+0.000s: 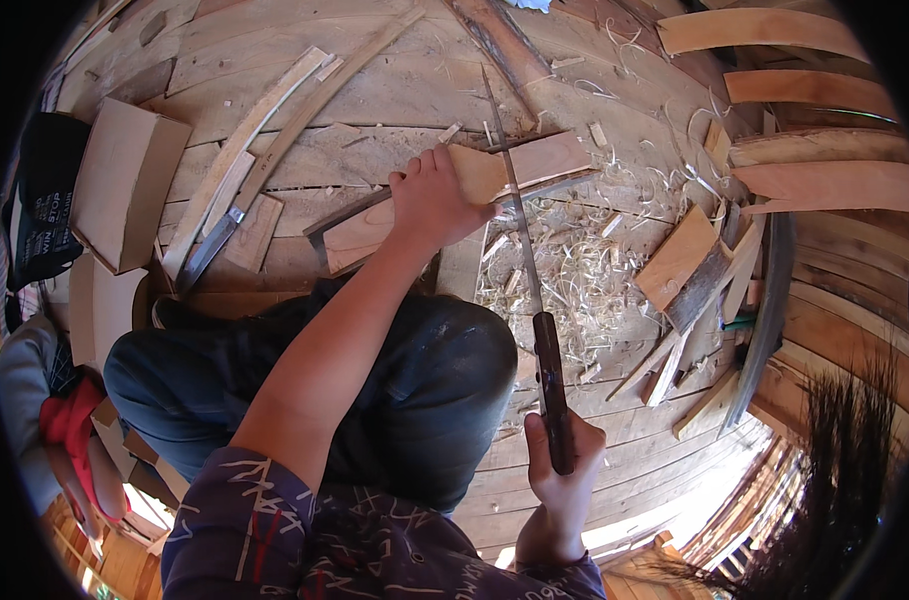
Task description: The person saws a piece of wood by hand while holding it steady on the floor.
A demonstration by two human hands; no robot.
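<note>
We have a hand saw (pixel 526 240) running from the lower centre of the frame up toward the top, its blade across the tan piece of wood (pixel 482 172) just above the middle. That piece seems to lie over a longer pale board (pixel 558 157), which slants from centre left up toward the right; we cannot tell which of them the teeth meet.

Our left hand (pixel 438 205) clamps the tan piece, fingers bent over its upper side and thumb stretched out along the lower side. Our right hand (pixel 567 460), low in the frame, is wrapped around the dark handle (pixel 551 390).

To saw well, we should first draw the left thumb back, since its tip points at the blade and sits near it. Then we would bear down so that neither piece can slide, keep the right wrist in line with the blade, and begin with short, light pulls until a groove guides us. Long, even strokes should follow, easing off near the end so the edge does not splinter. Brushing aside the curly shavings (pixel 575 280) right of centre would probably help everything sit firmly on the floor (pixel 395 95).
</note>
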